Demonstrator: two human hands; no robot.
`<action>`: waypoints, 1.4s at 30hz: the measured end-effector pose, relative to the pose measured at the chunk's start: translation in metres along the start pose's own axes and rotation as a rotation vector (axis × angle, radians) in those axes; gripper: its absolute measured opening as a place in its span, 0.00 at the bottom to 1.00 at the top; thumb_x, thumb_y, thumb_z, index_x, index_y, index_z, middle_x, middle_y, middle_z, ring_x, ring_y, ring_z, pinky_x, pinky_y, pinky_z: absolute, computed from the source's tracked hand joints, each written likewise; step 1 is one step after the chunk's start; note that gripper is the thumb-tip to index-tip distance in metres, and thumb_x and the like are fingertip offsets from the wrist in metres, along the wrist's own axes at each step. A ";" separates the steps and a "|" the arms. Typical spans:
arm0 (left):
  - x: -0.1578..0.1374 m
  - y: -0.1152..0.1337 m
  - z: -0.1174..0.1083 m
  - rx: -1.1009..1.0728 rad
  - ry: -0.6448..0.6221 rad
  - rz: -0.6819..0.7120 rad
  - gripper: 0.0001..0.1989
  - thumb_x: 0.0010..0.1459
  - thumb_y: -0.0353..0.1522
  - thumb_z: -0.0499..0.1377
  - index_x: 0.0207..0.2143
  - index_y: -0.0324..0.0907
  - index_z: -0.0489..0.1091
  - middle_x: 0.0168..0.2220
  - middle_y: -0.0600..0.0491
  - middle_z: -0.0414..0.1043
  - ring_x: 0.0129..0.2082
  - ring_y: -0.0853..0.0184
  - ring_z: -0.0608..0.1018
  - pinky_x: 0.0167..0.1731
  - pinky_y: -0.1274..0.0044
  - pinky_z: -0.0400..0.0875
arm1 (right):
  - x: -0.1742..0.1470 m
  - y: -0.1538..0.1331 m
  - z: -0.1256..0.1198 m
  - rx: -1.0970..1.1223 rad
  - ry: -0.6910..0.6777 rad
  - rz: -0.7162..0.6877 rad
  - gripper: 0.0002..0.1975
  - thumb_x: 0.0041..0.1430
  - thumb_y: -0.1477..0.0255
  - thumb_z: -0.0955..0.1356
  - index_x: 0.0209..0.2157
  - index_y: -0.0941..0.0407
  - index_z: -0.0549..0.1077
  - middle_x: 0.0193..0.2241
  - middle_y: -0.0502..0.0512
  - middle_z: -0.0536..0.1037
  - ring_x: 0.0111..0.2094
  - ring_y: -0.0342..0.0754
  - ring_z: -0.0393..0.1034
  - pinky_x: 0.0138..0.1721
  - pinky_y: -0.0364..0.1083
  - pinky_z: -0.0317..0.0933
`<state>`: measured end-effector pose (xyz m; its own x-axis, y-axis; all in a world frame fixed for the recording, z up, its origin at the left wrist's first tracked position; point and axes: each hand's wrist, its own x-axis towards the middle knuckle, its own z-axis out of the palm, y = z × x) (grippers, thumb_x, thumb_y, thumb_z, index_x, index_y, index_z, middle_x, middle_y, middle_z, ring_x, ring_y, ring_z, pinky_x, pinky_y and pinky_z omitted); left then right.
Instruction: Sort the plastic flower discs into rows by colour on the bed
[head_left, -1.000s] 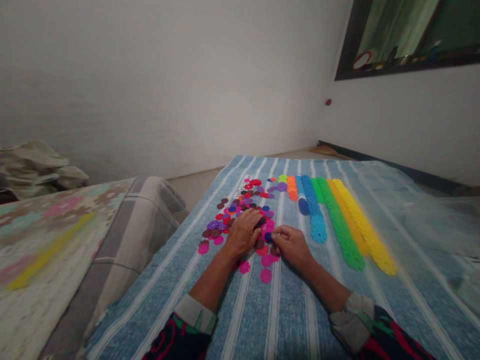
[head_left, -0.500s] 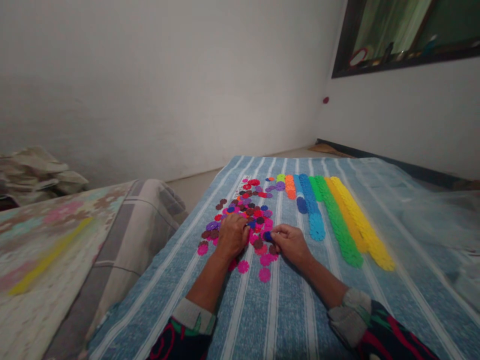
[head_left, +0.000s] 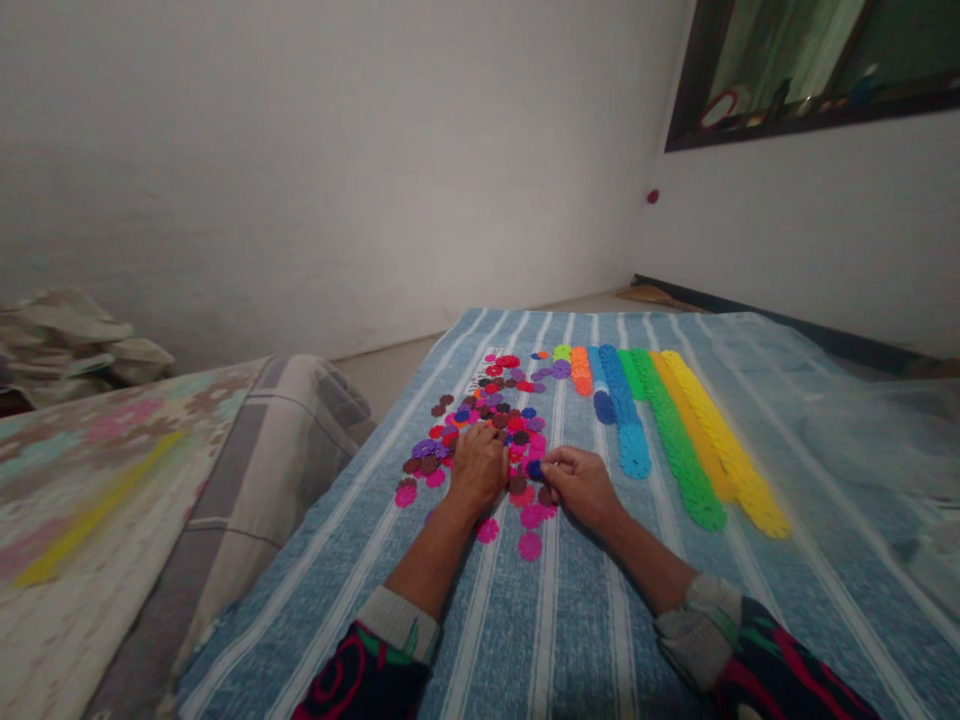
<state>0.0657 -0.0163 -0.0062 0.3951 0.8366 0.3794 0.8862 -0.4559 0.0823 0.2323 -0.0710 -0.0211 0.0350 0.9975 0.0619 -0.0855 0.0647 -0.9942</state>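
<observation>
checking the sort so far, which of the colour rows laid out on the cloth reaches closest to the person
The yellow row, at the far right. Its near end comes further down the striped cloth than the green row beside it; the orange row is shortest.

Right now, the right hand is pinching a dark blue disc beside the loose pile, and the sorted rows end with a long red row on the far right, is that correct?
Not quite: the head view shows the right hand pinching the dark blue disc beside the loose pile, but the sorted rows end with a long yellow row on the far right, not a red one.
</observation>
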 end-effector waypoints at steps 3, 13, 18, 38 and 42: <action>0.001 -0.005 0.003 -0.051 0.079 -0.009 0.14 0.62 0.28 0.48 0.31 0.39 0.74 0.39 0.43 0.75 0.45 0.58 0.72 0.50 0.64 0.65 | 0.000 -0.002 0.000 -0.001 0.009 0.004 0.09 0.46 0.65 0.69 0.23 0.56 0.71 0.09 0.44 0.67 0.13 0.42 0.65 0.16 0.39 0.55; -0.009 0.018 -0.021 -0.677 -0.036 -0.125 0.17 0.63 0.37 0.47 0.28 0.41 0.70 0.29 0.50 0.73 0.33 0.65 0.74 0.38 0.72 0.68 | -0.001 -0.011 0.000 0.032 0.027 0.019 0.11 0.47 0.62 0.69 0.25 0.57 0.72 0.09 0.45 0.68 0.09 0.40 0.59 0.12 0.38 0.51; -0.012 0.026 -0.023 -0.955 -0.188 -0.167 0.17 0.60 0.41 0.50 0.24 0.41 0.65 0.21 0.55 0.65 0.22 0.70 0.68 0.26 0.76 0.63 | 0.001 -0.012 -0.001 0.051 0.037 0.035 0.12 0.46 0.61 0.69 0.26 0.57 0.72 0.09 0.45 0.69 0.08 0.38 0.56 0.10 0.37 0.47; -0.014 0.018 -0.026 -1.056 -0.087 -0.278 0.14 0.55 0.38 0.56 0.23 0.39 0.71 0.20 0.55 0.70 0.22 0.71 0.71 0.26 0.77 0.64 | 0.068 -0.054 -0.096 -1.075 0.136 -0.111 0.08 0.54 0.73 0.66 0.29 0.57 0.79 0.28 0.54 0.80 0.32 0.47 0.73 0.30 0.41 0.57; -0.015 0.015 -0.025 -1.000 -0.096 -0.245 0.15 0.55 0.38 0.55 0.21 0.39 0.71 0.20 0.55 0.71 0.22 0.71 0.71 0.26 0.77 0.64 | 0.081 -0.060 -0.110 -1.335 0.078 0.014 0.11 0.56 0.72 0.66 0.35 0.53 0.81 0.36 0.54 0.81 0.39 0.49 0.73 0.32 0.42 0.57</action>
<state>0.0675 -0.0433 0.0127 0.2872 0.9413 0.1773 0.3568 -0.2769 0.8922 0.3494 0.0024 0.0335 0.1025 0.9906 0.0907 0.9447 -0.0684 -0.3208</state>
